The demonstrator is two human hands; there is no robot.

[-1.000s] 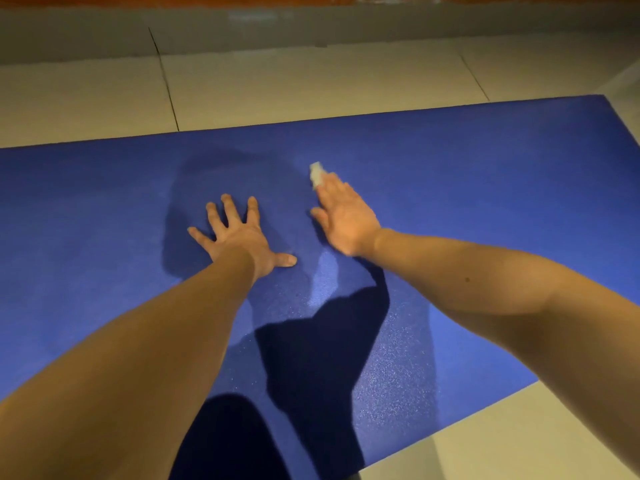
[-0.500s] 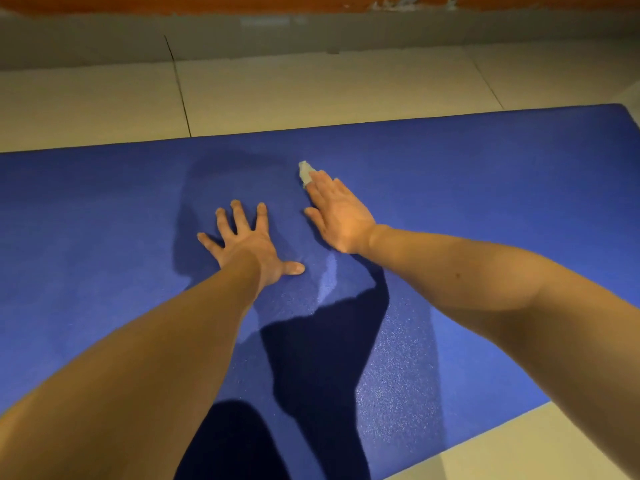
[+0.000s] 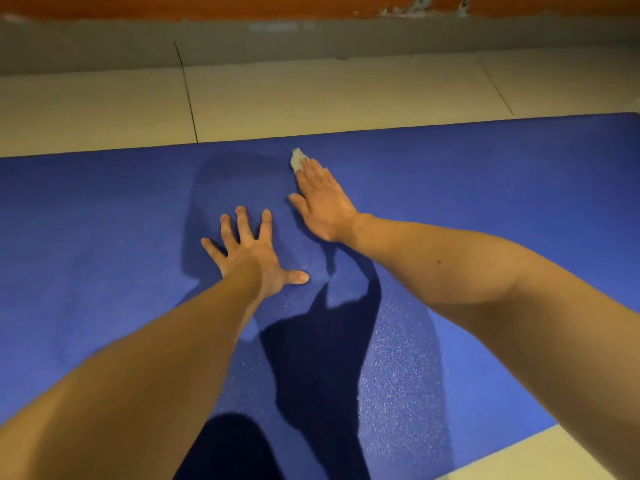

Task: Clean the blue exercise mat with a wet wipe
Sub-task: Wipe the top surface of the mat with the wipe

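The blue exercise mat (image 3: 485, 202) spreads across most of the floor in front of me. My left hand (image 3: 252, 251) lies flat on it with fingers spread, holding nothing. To its right, my right hand (image 3: 322, 202) presses a small white wet wipe (image 3: 297, 159) onto the mat with straight fingers; only the wipe's tip shows beyond the fingertips, near the mat's far edge. Dark shadows of my arms and head fall on the mat around both hands.
Pale floor tiles (image 3: 311, 98) run beyond the mat's far edge up to a grey skirting and an orange wall (image 3: 242, 5). More tile (image 3: 536, 459) shows at the bottom right past the mat's near edge. My dark-clothed knee (image 3: 228, 448) is at the bottom.
My right hand has slid the wipe farther away, toward the mat's far edge. My left hand has stayed planted on the mat. The view has tipped slightly downward.
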